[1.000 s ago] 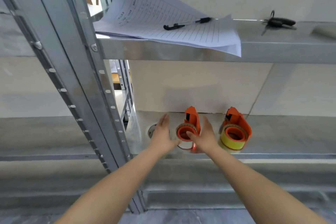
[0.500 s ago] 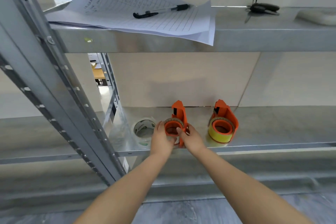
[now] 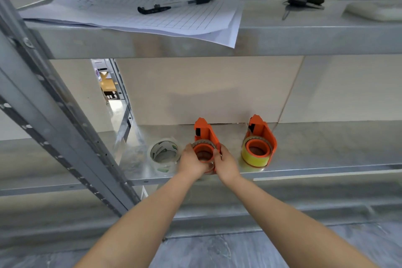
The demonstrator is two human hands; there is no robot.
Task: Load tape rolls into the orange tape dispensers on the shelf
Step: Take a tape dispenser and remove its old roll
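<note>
Two orange tape dispensers stand on the metal shelf [image 3: 326,148]. The left dispenser [image 3: 204,132] carries a clear tape roll [image 3: 203,144] around its orange hub. My left hand [image 3: 191,163] grips the roll's left side and my right hand [image 3: 226,164] holds the dispenser and roll from the right. The right dispenser [image 3: 264,135] holds a yellow tape roll [image 3: 253,159]. A loose clear tape roll [image 3: 164,154] with green print lies flat on the shelf, just left of my left hand.
A slanted metal upright [image 3: 65,126] crosses the left side. The upper shelf [image 3: 282,39] holds gridded paper sheets [image 3: 152,6], a pen [image 3: 174,4], a key bunch [image 3: 304,1] and a white object [image 3: 374,11]. A beige wall backs the shelf.
Both hands have closed in on the left dispenser and its roll, from spread apart beside it. The view has shifted, bringing the loose clear roll into sight.
</note>
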